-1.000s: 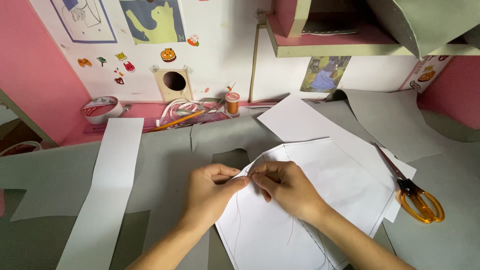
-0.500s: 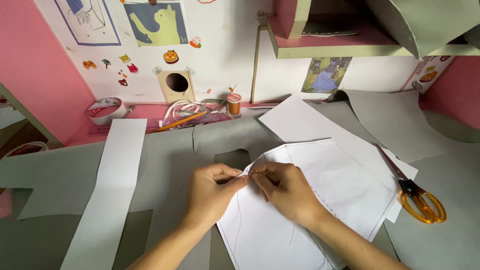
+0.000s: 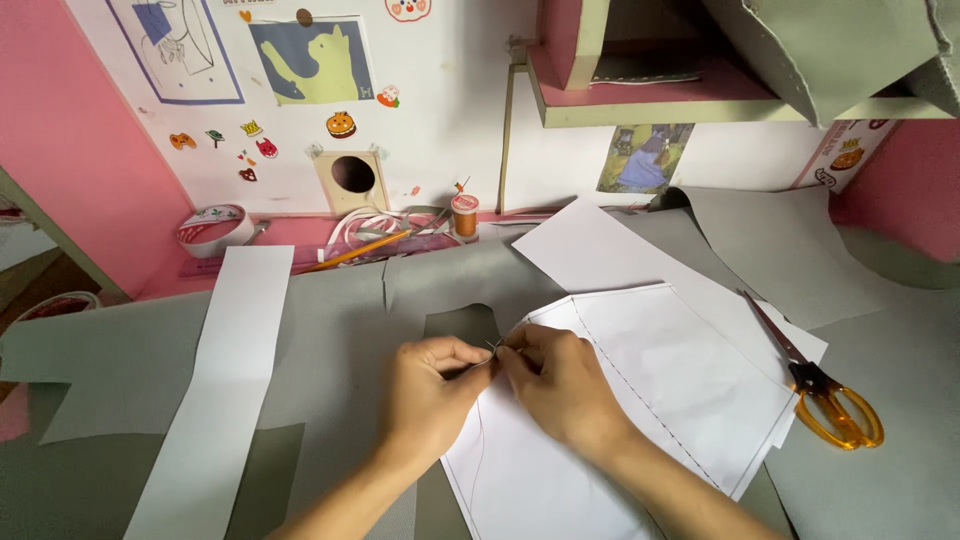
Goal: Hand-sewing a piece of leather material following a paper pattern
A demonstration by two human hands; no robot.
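From the head view, both hands meet at the middle of the table [image 3: 900, 470], which is draped in grey fabric [image 3: 340, 330]. The left hand [image 3: 432, 392] and right hand [image 3: 560, 385] have their fingertips pressed together at the top edge of a white paper pattern [image 3: 660, 390]; each grip is pinched shut on that edge, where a thin pin or needle seems to sit between them, too small to be sure of. A dashed line runs along the pattern, and a second white sheet [image 3: 600, 250] lies under it. A long white paper strip [image 3: 215, 390] lies well to the left of the hands. Orange-handled scissors [image 3: 825, 395] rest closed just beside the pattern's right edge. At the back, along the pink ledge, stand a roll of tape [image 3: 215, 230], a pencil [image 3: 362, 250] and a spool of orange thread [image 3: 464, 215]. A small box with a round hole [image 3: 352, 180] leans at the wall; its inside is dark. The shelf [image 3: 700, 105] above holds a flat sheet
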